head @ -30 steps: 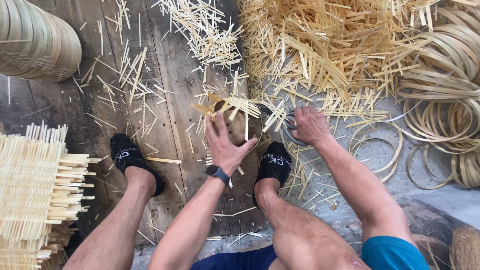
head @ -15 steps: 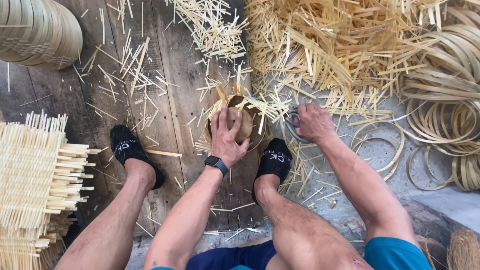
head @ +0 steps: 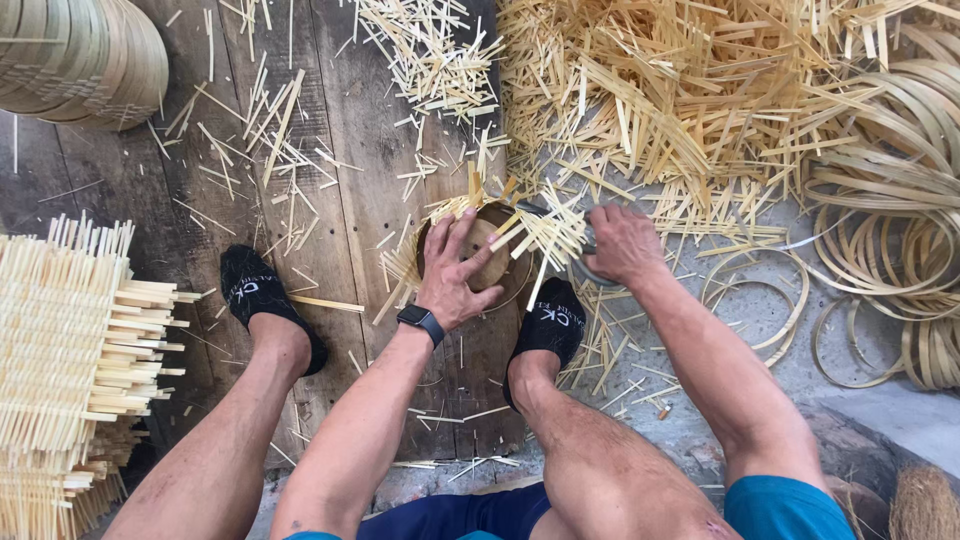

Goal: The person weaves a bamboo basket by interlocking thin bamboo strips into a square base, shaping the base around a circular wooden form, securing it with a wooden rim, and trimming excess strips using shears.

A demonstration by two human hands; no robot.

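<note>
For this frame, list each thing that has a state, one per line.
Left hand: pressed flat on the small woven basket.
Right hand: closed on a metal tool, mostly hidden.
Small woven basket: on the planks, strip ends sticking out.
Bamboo rings: piled loose.
Woven mats: stacked.

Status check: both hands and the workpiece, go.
Left hand pressing flat on small round woven basket. Right hand gripping metal tool at basket's rim. Loose bamboo strips crowd the area.
</note>
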